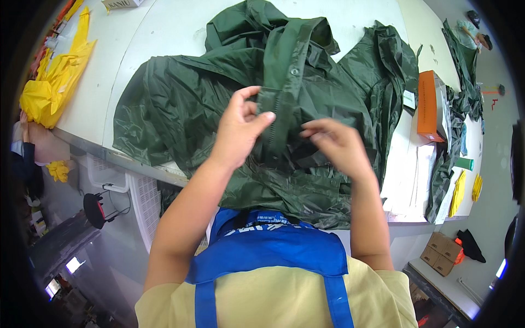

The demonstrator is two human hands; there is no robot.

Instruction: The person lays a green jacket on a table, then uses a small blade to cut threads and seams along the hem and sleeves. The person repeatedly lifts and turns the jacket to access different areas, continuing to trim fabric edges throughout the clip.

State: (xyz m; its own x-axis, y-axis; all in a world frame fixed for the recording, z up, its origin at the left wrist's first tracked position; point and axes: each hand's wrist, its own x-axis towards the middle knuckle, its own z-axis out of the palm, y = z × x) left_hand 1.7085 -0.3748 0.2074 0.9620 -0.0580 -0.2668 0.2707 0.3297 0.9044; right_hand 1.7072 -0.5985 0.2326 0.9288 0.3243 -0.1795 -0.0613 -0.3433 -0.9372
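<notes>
A dark green raincoat point(322, 93) lies spread and rumpled over the white table, and part of it drapes over the near edge towards my apron. My left hand point(240, 123) pinches the coat's front flap point(281, 71) between thumb and fingers. Below that grip runs a zipper point(272, 128), and a round snap button sits on the flap just above. To the right of the zipper, my right hand point(339, 142) hovers over the coat with curled fingers. Motion blurs its fingertips, so whether they hold any fabric is unclear.
An orange box point(428, 106) stands right of the coat, with more dark green garments beyond it. Yellow garments point(57, 82) lie at the table's far left, where another person's arm shows. A white plastic crate point(145, 202) sits below the table's left edge.
</notes>
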